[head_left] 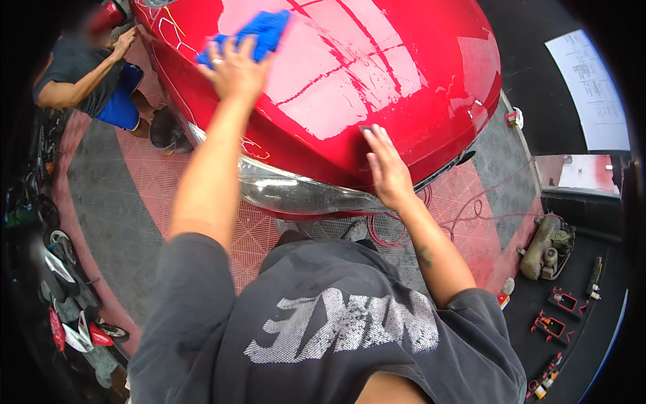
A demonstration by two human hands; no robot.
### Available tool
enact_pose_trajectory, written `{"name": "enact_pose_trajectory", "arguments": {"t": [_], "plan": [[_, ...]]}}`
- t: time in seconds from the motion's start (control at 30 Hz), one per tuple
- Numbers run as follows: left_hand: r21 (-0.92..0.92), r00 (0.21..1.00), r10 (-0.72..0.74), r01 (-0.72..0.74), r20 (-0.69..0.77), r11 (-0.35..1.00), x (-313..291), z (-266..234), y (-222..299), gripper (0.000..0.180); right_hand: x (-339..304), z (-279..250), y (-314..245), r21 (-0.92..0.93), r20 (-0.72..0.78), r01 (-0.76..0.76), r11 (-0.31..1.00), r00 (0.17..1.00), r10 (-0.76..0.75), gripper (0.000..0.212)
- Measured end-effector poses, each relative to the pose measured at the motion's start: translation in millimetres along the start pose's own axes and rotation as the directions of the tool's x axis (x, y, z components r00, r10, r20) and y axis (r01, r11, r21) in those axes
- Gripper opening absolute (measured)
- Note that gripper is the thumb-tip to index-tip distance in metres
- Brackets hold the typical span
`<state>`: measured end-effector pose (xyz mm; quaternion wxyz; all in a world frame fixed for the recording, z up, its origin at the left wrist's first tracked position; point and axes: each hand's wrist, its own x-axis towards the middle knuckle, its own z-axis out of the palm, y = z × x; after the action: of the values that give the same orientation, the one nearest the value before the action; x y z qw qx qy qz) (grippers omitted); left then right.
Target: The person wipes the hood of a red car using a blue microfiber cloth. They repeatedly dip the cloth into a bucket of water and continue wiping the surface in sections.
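My left hand [237,71] presses a bunched blue cloth [266,31] onto the hood of a red car [441,87], toward the left side. The cloth sticks out beyond its fingers. Nearer to me, my right hand [390,168] is at the hood's front part, fingers stretched and close together. At its fingertips is a small dark flat piece [365,128], partly hidden by the fingers. Wet-looking streaks and droplets [353,74] lie on the glossy paint. Below the hood edge sits the clear headlight [289,188].
Another person [91,81] crouches at the car's left side, one hand near the body panel. A red hose [390,232] coils on the grid-tile floor [121,222]. At right stand a compressor tank [542,249] and wall-hung red tools [552,326]; motorbikes [74,303] are at left.
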<state>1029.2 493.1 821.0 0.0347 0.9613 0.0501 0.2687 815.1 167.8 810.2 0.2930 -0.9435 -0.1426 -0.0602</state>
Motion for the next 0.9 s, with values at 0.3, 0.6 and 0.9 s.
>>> {"name": "enact_pose_trajectory", "arguments": {"t": [0.3,0.6,0.9], "plan": [[-0.396,0.942,-0.083,-0.056,-0.325,0.916,-74.1,10.3,-53.7,0.062,-70.7,14.1,114.3,-0.379,0.417,0.464,0.8,0.858,-0.3,0.068],[-0.228,0.933,-0.232,0.171,-0.275,0.958,-166.8,7.7,-44.3,0.066,71.6,58.2,-14.1,-0.208,0.227,0.534,0.819,0.841,-0.491,0.056],[-0.205,0.931,-0.253,0.202,-0.264,0.958,-167.4,14.9,-38.4,0.068,-35.1,8.5,102.0,-0.268,0.479,0.611,0.745,0.755,-0.447,0.07]]}}
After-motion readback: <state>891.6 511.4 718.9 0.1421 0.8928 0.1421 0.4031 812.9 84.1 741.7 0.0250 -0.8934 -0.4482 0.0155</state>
